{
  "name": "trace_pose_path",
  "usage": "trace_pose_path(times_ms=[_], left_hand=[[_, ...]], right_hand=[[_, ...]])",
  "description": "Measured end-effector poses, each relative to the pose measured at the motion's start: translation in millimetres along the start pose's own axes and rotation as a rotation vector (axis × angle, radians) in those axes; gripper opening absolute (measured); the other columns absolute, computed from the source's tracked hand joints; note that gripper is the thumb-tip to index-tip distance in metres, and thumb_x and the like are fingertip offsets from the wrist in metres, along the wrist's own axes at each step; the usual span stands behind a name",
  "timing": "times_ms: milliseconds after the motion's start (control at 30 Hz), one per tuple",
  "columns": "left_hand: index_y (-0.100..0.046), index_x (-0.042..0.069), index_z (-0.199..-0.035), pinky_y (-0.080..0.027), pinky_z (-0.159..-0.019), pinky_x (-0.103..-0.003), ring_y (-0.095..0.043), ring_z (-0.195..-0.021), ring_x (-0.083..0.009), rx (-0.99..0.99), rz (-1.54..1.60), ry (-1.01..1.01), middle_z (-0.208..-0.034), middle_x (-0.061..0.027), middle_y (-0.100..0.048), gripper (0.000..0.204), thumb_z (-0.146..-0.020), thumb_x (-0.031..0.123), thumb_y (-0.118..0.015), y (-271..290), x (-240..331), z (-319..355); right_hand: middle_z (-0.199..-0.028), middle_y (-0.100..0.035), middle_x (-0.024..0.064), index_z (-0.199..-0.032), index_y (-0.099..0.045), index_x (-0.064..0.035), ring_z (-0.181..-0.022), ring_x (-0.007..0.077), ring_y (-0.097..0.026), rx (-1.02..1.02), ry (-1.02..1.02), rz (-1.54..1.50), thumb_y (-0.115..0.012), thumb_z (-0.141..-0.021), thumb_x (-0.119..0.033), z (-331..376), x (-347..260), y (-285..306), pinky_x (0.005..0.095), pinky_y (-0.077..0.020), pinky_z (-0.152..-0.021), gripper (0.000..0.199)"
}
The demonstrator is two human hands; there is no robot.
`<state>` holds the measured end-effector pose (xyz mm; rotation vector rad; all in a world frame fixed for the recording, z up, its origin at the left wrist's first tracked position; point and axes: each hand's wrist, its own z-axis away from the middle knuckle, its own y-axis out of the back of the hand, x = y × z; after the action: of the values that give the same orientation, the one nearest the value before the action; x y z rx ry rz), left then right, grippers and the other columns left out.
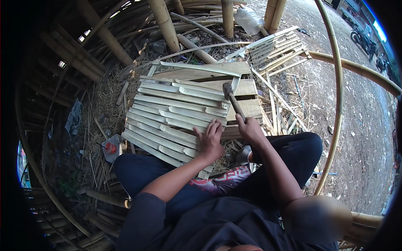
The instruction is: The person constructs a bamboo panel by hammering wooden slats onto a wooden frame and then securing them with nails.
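Meanwhile, hammer [231, 99] held by right hand [250, 129]; left hand [210, 141] fingers on slats [167, 121].

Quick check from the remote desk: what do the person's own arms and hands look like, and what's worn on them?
Both hands, left hand and right hand, are bare: no gloves, rings or watch visible. Forearms are uncovered. A dark navy sleeve covers the left upper arm; the right upper arm is blurred.

An open-air bamboo workshop: stacked bamboo poles [163, 25], split slats [167, 121], shavings on dirt ground [364, 125].

Hammer [233, 101] over bamboo slats [167, 121]
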<state>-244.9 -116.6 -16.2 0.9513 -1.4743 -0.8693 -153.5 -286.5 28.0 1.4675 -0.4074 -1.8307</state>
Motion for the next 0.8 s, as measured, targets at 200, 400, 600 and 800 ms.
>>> trace_pose_path(times_ms=[200, 400, 600, 800], left_hand=[[-0.053, 0.002, -0.141, -0.012, -0.110, -0.084, -0.037, -0.149, -0.0248, 0.058, -0.031, 0.012, -0.151, -0.0072, -0.048, 0.077, -0.065, 0.001, -0.065, -12.2, -6.4, 7.5], [-0.053, 0.002, -0.142, -0.014, -0.109, -0.084, -0.037, -0.149, -0.0244, 0.023, 0.033, 0.004, -0.151, -0.0075, -0.048, 0.077, -0.066, 0.001, -0.064, -3.8, 2.4, 2.2], [-0.054, 0.002, -0.141, -0.013, -0.110, -0.083, -0.038, -0.149, -0.0233, 0.035, 0.004, 0.019, -0.150, -0.0075, -0.049, 0.076, -0.066, 0.001, -0.064, -7.7, -2.9, 5.9], [-0.055, 0.003, -0.139, -0.013, -0.110, -0.083, -0.039, -0.148, -0.0229, 0.044, 0.024, 0.007, -0.150, -0.0070, -0.050, 0.074, -0.066, 0.001, -0.066, -8.5, 3.2, 2.8]], right_hand=[[-0.053, -0.040, -0.0042, -0.073, -0.047, -0.0109, -0.039, 0.0078, -0.036, -0.050, -0.027, -0.494, -0.053, -0.106, -0.051, 19.9, -21.1, 38.0, 0.0283, -0.0284, -0.036, 0.052], [-0.060, -0.060, 0.0187, -0.077, -0.063, 0.0079, -0.057, 0.0279, -0.063, 0.065, 0.061, -0.097, -0.053, -0.103, -0.051, -6.9, 15.2, 0.9, 0.0433, -0.0476, -0.056, 0.065], [-0.057, -0.056, 0.0104, -0.074, -0.062, 0.0059, -0.052, 0.0206, -0.054, 0.005, -0.020, -0.314, -0.053, -0.104, -0.051, 6.6, -9.3, 27.3, 0.0410, -0.0437, -0.053, 0.065], [-0.065, -0.064, 0.0236, -0.083, -0.065, 0.0114, -0.063, 0.0370, -0.066, 0.065, 0.008, -0.144, -0.053, -0.104, -0.051, -1.2, 15.9, 2.8, 0.0480, -0.0497, -0.063, 0.067]])
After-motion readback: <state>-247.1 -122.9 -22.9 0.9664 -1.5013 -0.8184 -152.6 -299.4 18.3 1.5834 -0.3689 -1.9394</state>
